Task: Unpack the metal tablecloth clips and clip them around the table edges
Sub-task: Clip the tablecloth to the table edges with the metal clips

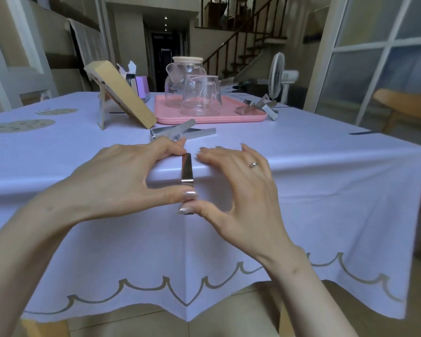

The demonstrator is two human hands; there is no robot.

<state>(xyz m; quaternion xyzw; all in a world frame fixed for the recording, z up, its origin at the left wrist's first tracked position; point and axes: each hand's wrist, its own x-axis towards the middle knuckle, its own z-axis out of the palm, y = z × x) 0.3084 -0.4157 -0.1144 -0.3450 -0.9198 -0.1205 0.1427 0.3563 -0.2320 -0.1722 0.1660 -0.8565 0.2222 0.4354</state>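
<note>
A shiny metal clip [187,167] sits over the near table edge, pinning the white tablecloth [314,166]. My left hand [122,176] rests its fingers on the tabletop left of the clip, thumb below the edge. My right hand [241,183] lies just right of it, thumb under the edge. Both thumbs meet at the clip's lower end. Two loose clips [180,133] lie just beyond my fingers. More clips [258,107] lie at the right end of the pink tray.
A pink tray [170,119] carries a glass teapot [184,79] and glass pitcher [201,98]. A tan box [122,93] leans on a stand at the left. A white fan [278,74] stands behind the table, a wooden chair [404,105] at the right.
</note>
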